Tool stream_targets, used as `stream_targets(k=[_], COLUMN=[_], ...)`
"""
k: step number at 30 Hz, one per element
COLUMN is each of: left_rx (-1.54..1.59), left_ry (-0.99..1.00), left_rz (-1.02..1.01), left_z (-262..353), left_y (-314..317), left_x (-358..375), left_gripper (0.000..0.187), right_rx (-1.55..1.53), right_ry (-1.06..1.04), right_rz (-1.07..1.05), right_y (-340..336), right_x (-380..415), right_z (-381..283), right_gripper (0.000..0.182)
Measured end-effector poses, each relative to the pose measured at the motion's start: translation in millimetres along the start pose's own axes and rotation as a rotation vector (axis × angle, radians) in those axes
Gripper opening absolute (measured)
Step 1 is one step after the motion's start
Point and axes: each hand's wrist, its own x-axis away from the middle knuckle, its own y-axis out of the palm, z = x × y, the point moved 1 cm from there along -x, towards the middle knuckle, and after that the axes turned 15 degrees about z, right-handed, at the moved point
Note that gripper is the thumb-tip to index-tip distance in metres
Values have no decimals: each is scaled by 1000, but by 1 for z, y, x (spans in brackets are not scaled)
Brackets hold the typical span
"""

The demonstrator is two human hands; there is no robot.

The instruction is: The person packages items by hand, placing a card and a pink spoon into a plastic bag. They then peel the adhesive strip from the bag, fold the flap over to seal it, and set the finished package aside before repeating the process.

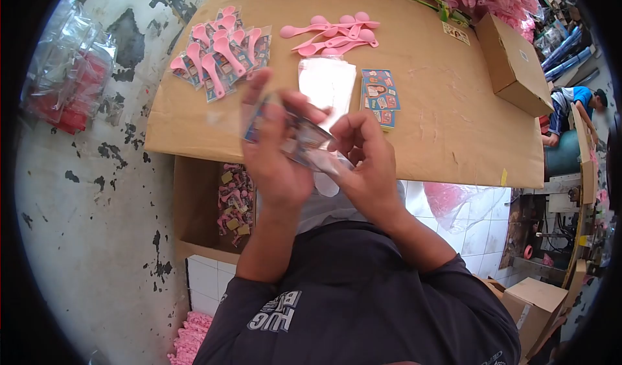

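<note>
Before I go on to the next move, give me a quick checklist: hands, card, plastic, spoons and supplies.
1. Left hand on the card: ok.
2. Right hand on the clear plastic: ok.
3. Card fully inside the plastic: cannot tell, motion blur and fingers hide it.
4. Loose spoons on the table: ok, several lie beyond the hands.
5. Card stack on hand: ok, just beyond the right hand.
6. Packed spoons apart from loose ones: ok, grouped to the left.
</note>
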Motion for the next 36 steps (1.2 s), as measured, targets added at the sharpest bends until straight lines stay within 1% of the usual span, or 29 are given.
stream_targets(k=[1, 2, 3, 5, 6, 7, 9, 10, 12, 13, 15, 16, 18, 19, 21, 22, 24, 25, 27, 31, 36], left_rx=[7, 27, 44, 51, 82, 112, 112, 142, 196, 198, 141, 142, 130, 124, 81, 70, 60, 62, 61, 97, 84], left_ry=[-6, -19, -30, -48, -95, -140, -161, -213, -291, -288, -274, -270, -305, -324, -320, -329, -338, -345, -353, -396, -409], left_rz=[0, 129, 258, 263, 244, 225, 220, 207, 167, 168, 173, 177, 193, 200, 208, 211, 214, 205, 198, 196, 210], left_z=[3, 6, 8, 8, 6, 5, 5, 6, 6, 5, 3, 2, 0, -2, -4, -5, -6, -7, -8, -9, -10], left_y=[1, 0, -2, -6, -6, -6, -11, -10, -10, -10, -10, -10, -9, -8, -9, -9, -11, -11, -10, -1, 4], left_x=[-4, -10, -14, -15, -14, -14, -15, -15, -17, -17, -17, -16, -14, -12, -11, -10, -8, -8, -5, -2, 3], left_gripper=[44, 43, 43, 45, 45, 46, 46, 47, 48, 48, 49, 49, 49, 50, 50, 49, 49, 48, 48, 46, 46], right_rx=[181, 261, 266, 291, 288, 282, 481, 474, 564, 564, 588, 586, 702, 701, 666, 664, 725, 724, 879, 837, 837], right_ry=[-24, -160, -160, -699, -857, -856, -957, -957, -935, -936, -912, -913, -908, -908, -866, -867, -824, -824, -759, -727, -733], right_rz=[38, 68, 69, 9, -34, -39, -180, -188, -233, -236, -152, -158, -320, -323, -366, -369, -392, -393, -457, -430, -424], right_y=[-5, -9, -9, -6, -5, -9, -12, -12, -10, -9, -6, -6, -8, -7, -5, -5, -4, -6, -11, -10, -12], right_x=[3, 6, 5, 1, -4, -4, -1, -3, -6, -8, -12, -13, -15, -14, -14, -14, -11, -9, -5, -6, -5], right_z=[-3, 2, 1, -5, 2, 4, 2, 4, 9, 9, 6, 6, 9, 11, 16, 15, 10, 9, 8, -4, -2], right_gripper=[34, 25, 25, 21, 32, 32, 36, 36, 40, 40, 44, 44, 54, 54, 63, 63, 71, 71, 73, 68, 76])
